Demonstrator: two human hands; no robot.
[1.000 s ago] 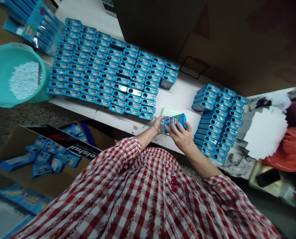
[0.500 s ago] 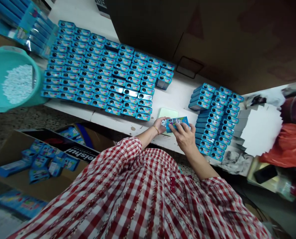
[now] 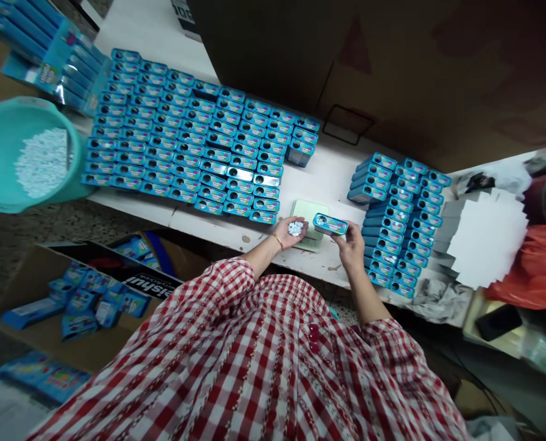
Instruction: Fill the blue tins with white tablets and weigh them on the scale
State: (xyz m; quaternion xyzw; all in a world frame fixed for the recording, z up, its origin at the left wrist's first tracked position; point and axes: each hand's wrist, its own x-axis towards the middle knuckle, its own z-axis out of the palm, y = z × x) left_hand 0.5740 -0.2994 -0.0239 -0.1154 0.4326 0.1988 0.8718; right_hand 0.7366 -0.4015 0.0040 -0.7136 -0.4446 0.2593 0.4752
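My left hand (image 3: 290, 232) is cupped palm up over the table's front edge, with a small heap of white pellets (image 3: 295, 228) in the palm. To its right, my right hand (image 3: 352, 245) grips a small blue box (image 3: 330, 224) by its right end. The box's narrow printed end, with a dark round hole, faces up. Partly behind both hands lies a flat pale-green scale-like plate (image 3: 307, 211). Rows of like blue boxes (image 3: 181, 141) stand to the left, and a smaller group (image 3: 392, 226) stands close to the right of my right hand.
A turquoise tub (image 3: 78, 156) of white pellets (image 3: 43, 162) stands at the far left. Below it, an open carton (image 3: 29, 275) holds blue packs. A big brown carton (image 3: 369, 67) borders the table's back. White card sheets (image 3: 488, 239) and a red bag (image 3: 521, 275) lie right.
The blue box has moved from above my left palm to the right and turned so its holed end faces up. My left hand has shifted slightly left, pellets now visible in the palm.
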